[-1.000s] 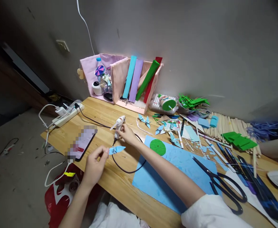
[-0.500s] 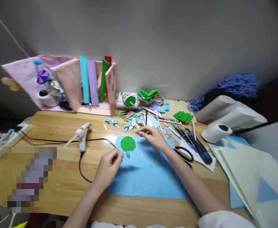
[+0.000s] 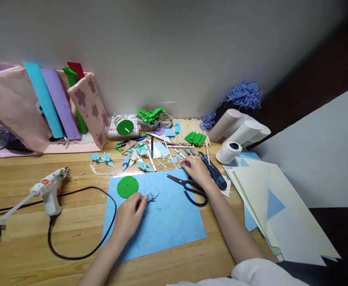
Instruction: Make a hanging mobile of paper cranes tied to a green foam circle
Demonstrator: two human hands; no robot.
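Observation:
My left hand point(image 3: 129, 214) pinches a small folded blue paper crane point(image 3: 152, 197) above a blue sheet point(image 3: 170, 222). Beside it on the sheet lies a round green disc point(image 3: 127, 187) with a tiny centre hole. My right hand point(image 3: 196, 170) is over the sheet's far right corner, fingers loosely bent and slightly apart, near small blue paper scraps point(image 3: 174, 160); I make out nothing in it. Black-handled scissors point(image 3: 188, 186) lie opened just below that hand. More blue paper cranes point(image 3: 102, 158) rest beyond the sheet.
A white glue gun point(image 3: 51, 192) and its looping black cord point(image 3: 87, 257) lie at left. Behind stand a pink fabric organiser point(image 3: 87, 107), green strips point(image 3: 150, 116) and wooden sticks point(image 3: 188, 129). On the right are a utility knife point(image 3: 215, 172), white rolls point(image 3: 229, 152) and large paper sheets point(image 3: 281, 210).
The view has turned to the right. My right hand has moved rightward, away from the green disc, to the scraps by the scissors. My left hand still holds the crane.

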